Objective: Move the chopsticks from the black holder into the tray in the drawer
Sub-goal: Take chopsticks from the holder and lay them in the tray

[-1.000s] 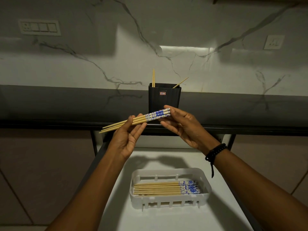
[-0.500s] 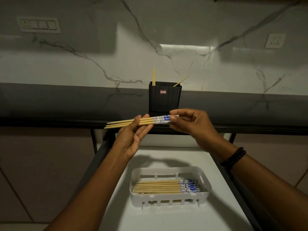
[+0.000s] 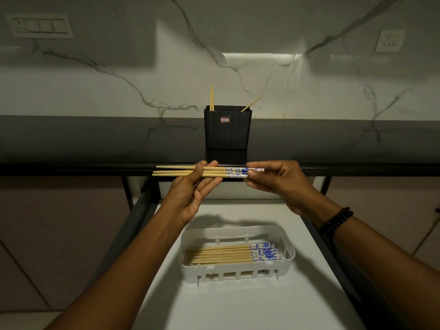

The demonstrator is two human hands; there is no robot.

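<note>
Three wooden chopsticks (image 3: 176, 172) with blue-and-white ends lie level in the air in front of the counter edge. My left hand (image 3: 192, 191) holds their middle, thumb on top and fingers beneath. My right hand (image 3: 276, 179) pinches their patterned ends. Behind them the black holder (image 3: 227, 129) stands on the dark counter with three chopstick tips poking out. Below, in the open drawer, the white tray (image 3: 288, 248) holds several chopsticks lying side by side, patterned ends to the right.
The drawer's white floor (image 3: 238, 303) stretches toward me around the tray, bounded by dark rails on both sides. The marble wall carries a switch panel (image 3: 40, 26) at upper left and a socket (image 3: 390, 40) at upper right.
The held chopsticks have come down from the front of the holder to the counter edge and turned from tilted to level. Both hands moved with them.
</note>
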